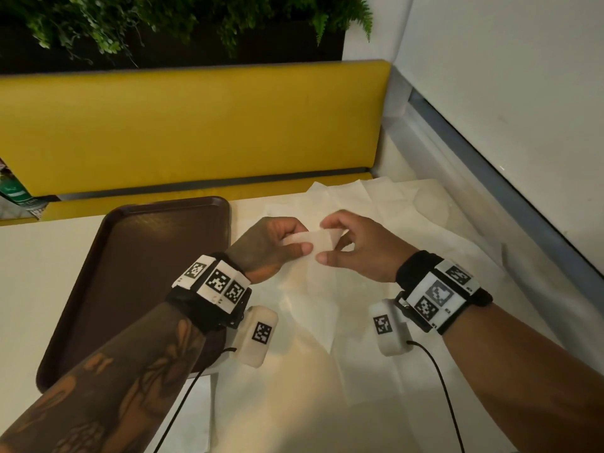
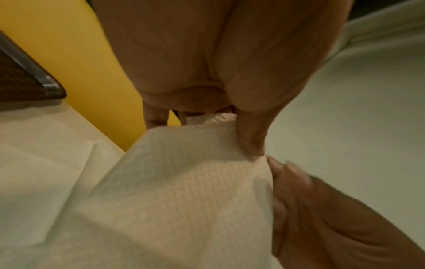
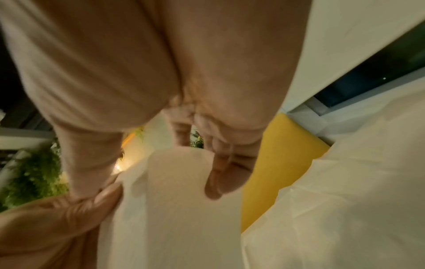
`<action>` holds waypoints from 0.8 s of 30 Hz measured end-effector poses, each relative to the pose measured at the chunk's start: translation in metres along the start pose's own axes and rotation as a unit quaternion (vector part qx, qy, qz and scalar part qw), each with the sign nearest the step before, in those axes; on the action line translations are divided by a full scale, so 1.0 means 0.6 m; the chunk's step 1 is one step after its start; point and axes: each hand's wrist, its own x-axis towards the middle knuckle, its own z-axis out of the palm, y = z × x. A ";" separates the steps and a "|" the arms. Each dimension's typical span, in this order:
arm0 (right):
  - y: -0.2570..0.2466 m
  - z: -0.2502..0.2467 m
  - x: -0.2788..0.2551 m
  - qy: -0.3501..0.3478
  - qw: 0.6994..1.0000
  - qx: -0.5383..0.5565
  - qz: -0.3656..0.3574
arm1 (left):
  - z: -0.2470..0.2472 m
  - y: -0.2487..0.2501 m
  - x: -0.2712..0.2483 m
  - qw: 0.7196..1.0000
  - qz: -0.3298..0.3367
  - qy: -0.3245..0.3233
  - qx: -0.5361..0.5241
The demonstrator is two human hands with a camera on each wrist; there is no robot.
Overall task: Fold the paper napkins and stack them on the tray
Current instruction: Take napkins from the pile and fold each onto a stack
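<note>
A white paper napkin (image 1: 318, 279) hangs lifted above the table, its top edge held between both hands. My left hand (image 1: 287, 241) pinches the top edge with thumb and fingers, and my right hand (image 1: 333, 243) pinches it right beside. Its embossed sheet (image 2: 184, 191) fills the left wrist view, under my left hand (image 2: 248, 138). In the right wrist view the napkin (image 3: 174, 209) hangs below my right hand (image 3: 161, 178). The brown tray (image 1: 137, 276) lies on the table to the left, nothing on it in view.
More unfolded white napkins (image 1: 408, 217) are spread over the table's right part, under and beyond the hands. A yellow bench back (image 1: 196, 125) runs along the far side. A white wall and window frame (image 1: 490, 165) close the right side.
</note>
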 end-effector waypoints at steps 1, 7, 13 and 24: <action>-0.004 0.004 -0.003 0.031 0.999 0.026 0.008 | -0.002 0.005 -0.003 1.000 0.008 0.015 -0.017; -0.010 0.043 -0.010 0.077 0.984 0.132 0.088 | -0.009 0.021 -0.018 0.992 0.049 0.085 -0.085; -0.016 0.038 -0.008 0.024 0.998 0.053 0.009 | -0.022 0.014 -0.026 0.991 0.046 0.116 -0.054; -0.057 -0.015 -0.020 -0.122 0.991 -0.006 -0.051 | -0.038 0.051 -0.037 0.988 -0.048 -0.038 -0.140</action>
